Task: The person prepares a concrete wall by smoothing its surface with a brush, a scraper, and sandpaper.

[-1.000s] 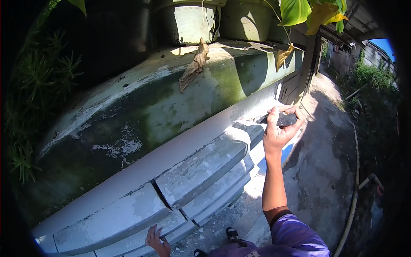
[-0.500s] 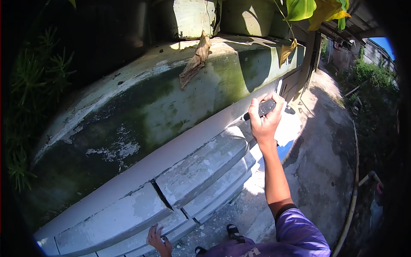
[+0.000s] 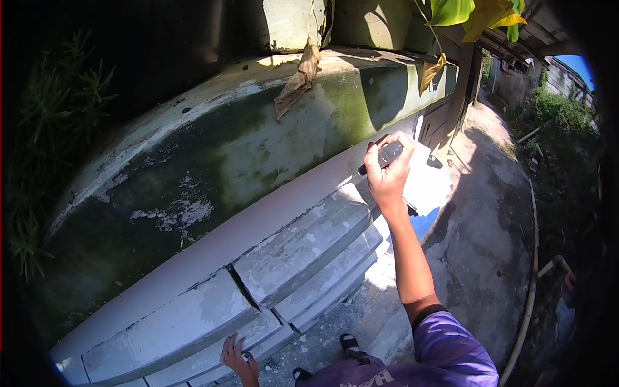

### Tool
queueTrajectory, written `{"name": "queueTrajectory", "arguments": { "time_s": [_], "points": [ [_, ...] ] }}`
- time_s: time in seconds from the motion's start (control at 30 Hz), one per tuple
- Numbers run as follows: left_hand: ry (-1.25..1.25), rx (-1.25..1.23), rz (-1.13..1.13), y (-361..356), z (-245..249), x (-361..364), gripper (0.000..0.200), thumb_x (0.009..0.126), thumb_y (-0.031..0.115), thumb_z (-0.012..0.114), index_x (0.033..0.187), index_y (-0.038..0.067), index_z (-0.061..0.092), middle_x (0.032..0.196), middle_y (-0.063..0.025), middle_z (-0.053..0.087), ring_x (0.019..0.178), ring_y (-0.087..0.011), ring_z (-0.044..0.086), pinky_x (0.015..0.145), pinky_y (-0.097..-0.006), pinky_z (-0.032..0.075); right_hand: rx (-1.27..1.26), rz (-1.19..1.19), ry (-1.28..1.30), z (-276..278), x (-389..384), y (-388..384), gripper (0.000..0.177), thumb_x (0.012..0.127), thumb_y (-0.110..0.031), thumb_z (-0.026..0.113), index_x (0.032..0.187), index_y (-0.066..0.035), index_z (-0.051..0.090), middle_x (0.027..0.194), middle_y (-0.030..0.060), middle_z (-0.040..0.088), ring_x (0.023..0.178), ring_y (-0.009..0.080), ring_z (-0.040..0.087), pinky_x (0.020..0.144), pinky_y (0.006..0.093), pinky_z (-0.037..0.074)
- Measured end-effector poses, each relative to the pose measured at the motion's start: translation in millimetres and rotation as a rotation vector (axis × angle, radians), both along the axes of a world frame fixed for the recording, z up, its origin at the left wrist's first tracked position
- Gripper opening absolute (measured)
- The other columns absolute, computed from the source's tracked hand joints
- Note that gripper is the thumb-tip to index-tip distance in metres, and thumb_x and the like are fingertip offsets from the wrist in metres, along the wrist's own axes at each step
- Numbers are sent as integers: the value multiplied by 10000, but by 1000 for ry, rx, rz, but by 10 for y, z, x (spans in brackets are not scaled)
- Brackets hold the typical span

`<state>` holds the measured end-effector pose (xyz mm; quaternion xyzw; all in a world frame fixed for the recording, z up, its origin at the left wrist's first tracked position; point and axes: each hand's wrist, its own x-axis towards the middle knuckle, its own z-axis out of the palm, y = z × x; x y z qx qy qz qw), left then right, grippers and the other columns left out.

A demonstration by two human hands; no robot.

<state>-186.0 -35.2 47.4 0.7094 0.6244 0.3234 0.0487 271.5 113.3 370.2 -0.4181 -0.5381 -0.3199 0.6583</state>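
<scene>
My right hand (image 3: 389,177) is closed around a dark handle (image 3: 390,155), at the far end of a pale stepped wall moulding (image 3: 303,248). The working end of this tool is hidden by glare and my hand. At the lower left, my left hand (image 3: 238,358) has its fingers stretched out by the moulding's lower ledges. A small dark, shiny spot shows near its thumb; I cannot make out what it is. Above the moulding runs a smooth pale band (image 3: 213,226), under a mossy green concrete ledge (image 3: 258,142).
Pots (image 3: 296,26) stand on the ledge, and a dry leaf (image 3: 298,80) hangs over its edge. Behind my right hand is a bright white object (image 3: 425,187) with a blue patch (image 3: 424,226) beneath. A concrete path (image 3: 483,219) runs along the right, bordered by a pipe (image 3: 530,290).
My right hand, with the dark-handled tool in it, has shifted slightly left and up along the moulding. The left hand is almost where it was.
</scene>
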Motion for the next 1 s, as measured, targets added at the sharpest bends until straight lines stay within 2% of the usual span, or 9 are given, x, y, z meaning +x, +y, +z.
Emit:
{"name": "queueTrajectory", "arguments": {
  "time_s": [0.17,0.2,0.23,0.43,0.5,0.7,0.83,0.93,1.0],
  "points": [
    [-11,-20,-7,-5,38,10,571,606,83,609,1174,124,644,1391,-105,569,1375,-329,430,1083,-487,208,76,125,8,155,36,-204,433,889,-6,686,1208,-32,395,828,84,560,654,129,569,591,273,487],
    [-12,-13,-10,19,13,4,576,606,89,602,1179,132,642,1394,-98,564,1381,-322,419,1080,-492,203,174,280,71,111,97,-182,442,895,9,675,1219,-31,377,832,80,562,665,113,566,591,256,479],
    [-12,-10,-14,21,-29,-16,581,607,95,595,1184,139,640,1397,-90,558,1386,-315,408,1077,-497,198,235,257,58,58,159,-131,450,894,10,675,1224,-31,372,851,88,569,660,127,570,590,269,482],
    [-6,-16,-8,-20,25,14,590,601,93,610,1189,133,641,1399,-99,565,1371,-335,432,1092,-492,204,16,13,18,193,-4,-186,398,890,10,683,1183,-37,418,844,77,562,686,135,571,612,281,486],
    [-11,1,-15,24,28,5,586,601,95,612,1186,133,643,1399,-98,566,1371,-333,433,1092,-493,207,186,291,121,171,119,-217,395,905,8,663,1180,-45,385,805,62,539,671,116,546,604,264,466],
    [-29,10,-23,-13,64,24,578,603,98,618,1179,132,647,1396,-98,567,1373,-327,434,1085,-491,215,33,88,24,124,159,-46,389,916,-32,677,1164,-49,378,827,78,562,661,126,551,612,282,472],
    [-21,20,-24,2,45,17,579,602,101,618,1179,134,645,1395,-101,567,1375,-325,433,1083,-489,214,348,469,171,153,109,-164,353,936,-16,644,1150,-54,366,815,76,563,620,108,532,580,265,461],
    [-28,-11,-21,-17,9,-11,596,598,104,601,1192,140,634,1407,-89,555,1388,-315,410,1082,-504,199,46,50,71,69,18,40,405,920,14,648,1202,-30,361,801,79,552,609,111,528,560,250,447],
    [-31,-23,-18,3,-10,-6,604,595,102,596,1197,143,630,1412,-82,550,1393,-310,399,1082,-512,192,93,93,-35,226,18,-93,409,914,16,657,1196,-30,364,805,79,553,604,112,529,551,252,445]
  ]
}}
